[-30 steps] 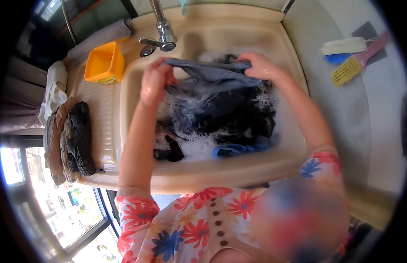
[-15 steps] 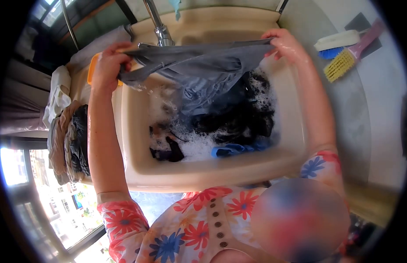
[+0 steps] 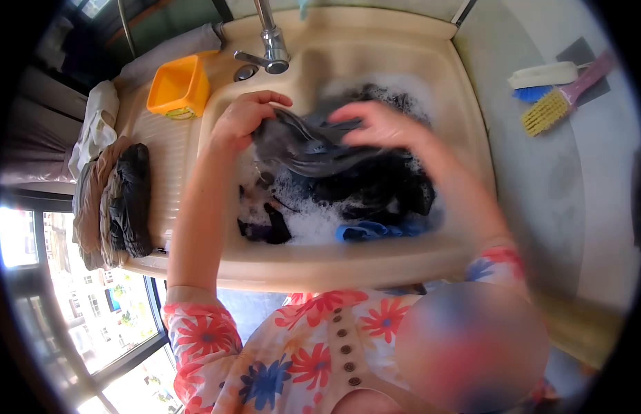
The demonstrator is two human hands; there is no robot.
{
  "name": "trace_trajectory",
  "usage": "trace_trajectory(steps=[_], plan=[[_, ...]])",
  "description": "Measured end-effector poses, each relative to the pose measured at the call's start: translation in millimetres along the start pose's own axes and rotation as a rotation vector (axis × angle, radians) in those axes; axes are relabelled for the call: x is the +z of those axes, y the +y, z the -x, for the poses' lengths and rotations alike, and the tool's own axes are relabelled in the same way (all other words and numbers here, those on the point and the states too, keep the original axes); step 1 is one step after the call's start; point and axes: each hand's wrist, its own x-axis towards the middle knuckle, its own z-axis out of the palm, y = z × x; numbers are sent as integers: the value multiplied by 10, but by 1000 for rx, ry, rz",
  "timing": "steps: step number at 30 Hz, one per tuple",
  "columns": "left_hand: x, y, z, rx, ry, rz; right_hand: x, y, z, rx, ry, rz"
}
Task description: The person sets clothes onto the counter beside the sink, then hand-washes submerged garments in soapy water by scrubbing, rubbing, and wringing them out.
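A wet grey garment (image 3: 299, 146) hangs bunched over the soapy water in the beige sink (image 3: 334, 265). At its left end my left hand (image 3: 247, 119) is closed on the cloth. My right hand (image 3: 375, 124), slightly blurred, is at the garment's right side with thumb and fingers parted around a fold; whether it grips the cloth is unclear. Below lie dark clothes (image 3: 375, 190) in the suds, a blue cloth (image 3: 375, 231) near the front wall and a small black piece (image 3: 268, 228) at the front left.
A chrome faucet (image 3: 273, 48) stands behind the sink. On the left are a yellow container (image 3: 179, 88), a white cloth (image 3: 96, 124) and folded dark trousers (image 3: 132, 200). To the right lie a white-backed brush (image 3: 545, 74) and a pink-handled brush (image 3: 549, 110).
The grey garment was lifted and stretched wide between both hands. Now the hands have come closer together and lower, and the cloth is bunched over the water.
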Motion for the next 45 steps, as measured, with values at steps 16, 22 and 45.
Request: trace_trajectory(steps=[16,22,45], plan=[[133,-78,36,244,92,460,454,-244,-75,84,-40,72],[241,-33,-1,280,116,256,535,-278,-44,293,-303,-183],[836,-188,242,364,268,-109,66,-618,-119,44,229,-617]])
